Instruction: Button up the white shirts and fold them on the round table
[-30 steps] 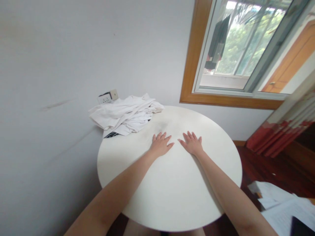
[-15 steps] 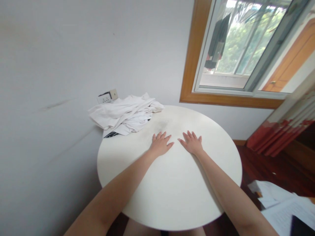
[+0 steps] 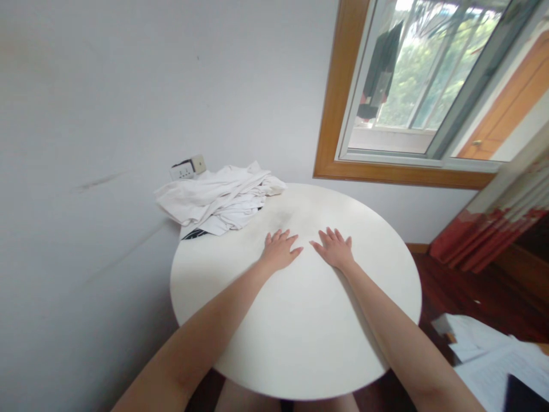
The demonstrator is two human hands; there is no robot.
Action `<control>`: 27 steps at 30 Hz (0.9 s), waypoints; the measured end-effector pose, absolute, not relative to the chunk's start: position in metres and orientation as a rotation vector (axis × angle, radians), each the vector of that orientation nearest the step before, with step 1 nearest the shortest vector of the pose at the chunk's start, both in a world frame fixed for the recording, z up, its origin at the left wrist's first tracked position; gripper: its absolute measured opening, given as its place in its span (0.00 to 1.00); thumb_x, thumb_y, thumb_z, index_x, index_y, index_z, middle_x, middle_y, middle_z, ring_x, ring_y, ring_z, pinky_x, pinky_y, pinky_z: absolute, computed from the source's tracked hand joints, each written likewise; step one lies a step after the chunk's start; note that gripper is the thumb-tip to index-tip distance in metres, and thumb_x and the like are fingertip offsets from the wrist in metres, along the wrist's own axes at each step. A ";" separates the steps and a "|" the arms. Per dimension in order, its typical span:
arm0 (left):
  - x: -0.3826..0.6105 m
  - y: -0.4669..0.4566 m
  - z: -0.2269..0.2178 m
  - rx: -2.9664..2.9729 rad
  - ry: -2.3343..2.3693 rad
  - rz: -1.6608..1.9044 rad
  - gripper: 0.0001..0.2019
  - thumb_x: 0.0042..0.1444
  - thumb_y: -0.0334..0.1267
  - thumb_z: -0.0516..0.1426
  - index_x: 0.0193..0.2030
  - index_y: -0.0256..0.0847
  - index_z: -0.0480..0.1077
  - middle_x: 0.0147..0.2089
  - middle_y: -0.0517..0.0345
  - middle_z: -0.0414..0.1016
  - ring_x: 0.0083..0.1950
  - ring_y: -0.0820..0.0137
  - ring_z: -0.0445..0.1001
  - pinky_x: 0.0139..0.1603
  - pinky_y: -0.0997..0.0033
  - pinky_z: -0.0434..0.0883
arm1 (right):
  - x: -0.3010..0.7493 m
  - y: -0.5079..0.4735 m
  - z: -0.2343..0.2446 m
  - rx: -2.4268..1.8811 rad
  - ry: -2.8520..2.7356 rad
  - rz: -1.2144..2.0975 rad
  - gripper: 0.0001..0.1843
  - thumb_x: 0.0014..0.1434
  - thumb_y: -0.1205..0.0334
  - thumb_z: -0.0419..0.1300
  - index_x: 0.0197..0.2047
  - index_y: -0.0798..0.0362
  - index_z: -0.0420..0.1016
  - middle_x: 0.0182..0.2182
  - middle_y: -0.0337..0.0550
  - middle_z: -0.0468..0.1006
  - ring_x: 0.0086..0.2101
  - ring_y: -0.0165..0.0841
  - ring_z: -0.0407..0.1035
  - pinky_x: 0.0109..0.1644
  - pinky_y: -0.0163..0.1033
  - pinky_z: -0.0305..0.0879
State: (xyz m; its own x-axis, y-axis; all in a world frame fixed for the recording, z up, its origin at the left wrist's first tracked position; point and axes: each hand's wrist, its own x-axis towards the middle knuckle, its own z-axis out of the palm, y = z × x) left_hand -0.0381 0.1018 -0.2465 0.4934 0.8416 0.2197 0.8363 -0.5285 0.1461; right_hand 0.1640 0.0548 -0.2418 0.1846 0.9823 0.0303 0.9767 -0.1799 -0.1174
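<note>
Both of my hands lie palm down on a round white table [image 3: 309, 326], a short gap between them. My left hand [image 3: 279, 251] has its fingers spread and holds nothing. Fingers apart as well, my right hand [image 3: 334, 248] rests flat and holds nothing. A crumpled heap of white cloth [image 3: 214, 194] lies at the table's far left edge, beyond my left hand and apart from it. Some black-and-white striped fabric [image 3: 195, 234] peeks out from beneath the heap.
A wall socket [image 3: 182, 170] sits behind the cloth on the white wall. To the right are a wood-framed window [image 3: 403, 173] and a red-and-cream curtain [image 3: 476, 237]. Papers [image 3: 501, 360] and a dark object [image 3: 525, 395] are at the lower right, beside the table.
</note>
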 end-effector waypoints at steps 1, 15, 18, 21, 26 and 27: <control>-0.040 0.104 -0.241 2.685 1.544 0.474 0.27 0.62 0.56 0.46 0.65 0.52 0.61 0.69 0.54 0.58 0.69 0.58 0.54 0.67 0.48 0.51 | 0.164 0.055 -0.242 -2.321 -1.932 0.075 0.40 0.62 0.32 0.31 0.70 0.44 0.48 0.71 0.44 0.43 0.68 0.46 0.34 0.65 0.67 0.32; -0.159 0.228 -0.068 2.516 2.240 0.772 0.38 0.53 0.60 0.55 0.62 0.33 0.60 0.62 0.37 0.63 0.63 0.46 0.57 0.62 0.38 0.52 | 0.162 0.055 -0.244 -2.256 -1.929 0.024 0.40 0.63 0.33 0.32 0.70 0.46 0.51 0.70 0.48 0.46 0.68 0.49 0.36 0.64 0.69 0.33; -0.176 0.242 -0.070 2.278 2.343 0.415 0.44 0.48 0.64 0.58 0.62 0.30 0.59 0.64 0.35 0.61 0.62 0.43 0.57 0.59 0.26 0.46 | 0.161 0.054 -0.243 -2.252 -1.929 0.055 0.40 0.63 0.34 0.32 0.70 0.47 0.51 0.70 0.48 0.45 0.68 0.49 0.35 0.64 0.69 0.32; -0.179 0.248 -0.075 2.177 2.390 0.304 0.41 0.49 0.59 0.61 0.62 0.31 0.59 0.65 0.36 0.60 0.62 0.44 0.59 0.58 0.25 0.46 | 0.161 0.054 -0.242 -2.236 -1.924 0.075 0.40 0.63 0.34 0.32 0.70 0.47 0.51 0.70 0.49 0.44 0.68 0.49 0.34 0.64 0.69 0.30; -0.171 0.250 -0.070 2.347 2.523 0.371 0.21 0.61 0.45 0.54 0.52 0.29 0.69 0.59 0.38 0.67 0.58 0.51 0.65 0.58 0.36 0.55 | 0.162 0.055 -0.243 -2.188 -1.906 0.076 0.40 0.63 0.34 0.33 0.69 0.48 0.52 0.70 0.50 0.46 0.68 0.51 0.35 0.63 0.70 0.29; -0.171 0.252 -0.066 2.379 2.512 0.408 0.19 0.62 0.44 0.52 0.51 0.28 0.70 0.58 0.39 0.68 0.58 0.52 0.66 0.58 0.36 0.54 | 0.162 0.055 -0.243 -2.179 -1.903 0.075 0.40 0.63 0.34 0.33 0.69 0.48 0.52 0.70 0.50 0.46 0.68 0.51 0.35 0.63 0.70 0.28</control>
State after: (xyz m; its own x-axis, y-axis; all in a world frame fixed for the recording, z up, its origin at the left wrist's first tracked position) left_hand -0.1707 0.2519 -0.0663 -0.0364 0.9171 0.3970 0.9956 0.0676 -0.0648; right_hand 0.1624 0.0547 -0.2435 0.1469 0.9815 0.1225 0.9688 -0.1178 -0.2181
